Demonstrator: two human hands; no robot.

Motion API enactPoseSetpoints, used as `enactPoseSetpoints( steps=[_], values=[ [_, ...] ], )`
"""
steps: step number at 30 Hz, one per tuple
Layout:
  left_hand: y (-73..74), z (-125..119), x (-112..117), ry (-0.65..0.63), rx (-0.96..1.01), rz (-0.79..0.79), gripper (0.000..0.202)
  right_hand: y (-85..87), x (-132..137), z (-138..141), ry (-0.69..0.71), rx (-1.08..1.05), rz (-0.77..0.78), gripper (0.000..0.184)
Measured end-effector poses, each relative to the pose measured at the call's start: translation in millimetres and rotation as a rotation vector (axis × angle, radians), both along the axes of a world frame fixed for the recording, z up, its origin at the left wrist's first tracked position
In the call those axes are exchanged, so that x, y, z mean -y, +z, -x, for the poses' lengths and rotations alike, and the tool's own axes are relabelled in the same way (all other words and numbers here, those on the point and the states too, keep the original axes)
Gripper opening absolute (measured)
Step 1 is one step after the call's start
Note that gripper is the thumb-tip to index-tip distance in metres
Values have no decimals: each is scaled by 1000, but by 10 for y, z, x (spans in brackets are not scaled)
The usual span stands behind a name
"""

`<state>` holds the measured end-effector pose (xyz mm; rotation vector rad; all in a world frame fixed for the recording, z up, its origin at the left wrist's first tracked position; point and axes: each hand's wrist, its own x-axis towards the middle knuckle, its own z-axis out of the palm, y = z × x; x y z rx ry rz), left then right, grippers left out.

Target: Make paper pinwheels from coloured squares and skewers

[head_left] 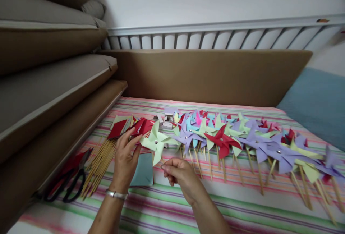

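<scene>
A pale green paper pinwheel [156, 142] with a metallic pin at its centre is held up in front of me. The thumb and fingers of my left hand [125, 151] are closed at its left blade tip. Below and right of the pinwheel, my right hand [175, 171] is pinched; whatever lies between its fingertips is too small or hidden to make out. Under the pinwheel lies a stack of blue-grey paper squares [142, 169]. Left of my left hand lie a bundle of thin wooden sticks [98, 167] and red paper sheets [118, 129].
Rows of finished pinwheels on sticks [223, 140] spread across the right of the striped cloth [167, 210]. Black-handled scissors [71, 182] lie at the left. Small open boxes [168, 120] stand behind the pinwheel. Stacked cushions [54, 97] border the left, a brown panel [205, 77] the back.
</scene>
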<state>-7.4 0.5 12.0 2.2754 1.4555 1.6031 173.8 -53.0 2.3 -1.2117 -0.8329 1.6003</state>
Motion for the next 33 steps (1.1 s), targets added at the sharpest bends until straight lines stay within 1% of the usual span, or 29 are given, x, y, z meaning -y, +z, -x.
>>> enactPoseSetpoints(
  steps=[5, 11, 14, 17, 22, 25, 28, 29, 30, 33],
  values=[
    [4, -16, 17, -18, -8, -10, 20, 37, 13, -27, 47, -62, 29, 21],
    [8, -131, 75, -14, -36, -36, 16, 41, -20, -45, -19, -108, 33, 26],
    [-5, -220, 122, -44, -53, -32, 16, 36, -29, -45, -60, -114, 29, 28],
    [-10, -313, 175, -78, -57, -16, 17, 48, -25, -46, -86, -113, 17, 26],
    [4, -474, 258, -83, -55, 1, 16, 65, -20, -56, -81, -146, -25, 22],
    [34, -564, 320, -133, -56, 18, 19, 58, -29, -60, -78, -162, -26, 24],
    [94, -566, 374, -184, -51, 3, 27, 51, -33, -54, -96, -159, -9, 27],
    [113, -535, 371, -169, -39, -30, 31, 45, -36, -52, -94, -151, -9, 27],
    [126, -488, 351, -126, -21, -67, 36, 35, -43, -52, -84, -146, -3, 29],
    [111, -308, 190, 18, -7, -109, 50, -9, -77, -58, -41, -176, 2, 32]
  ],
)
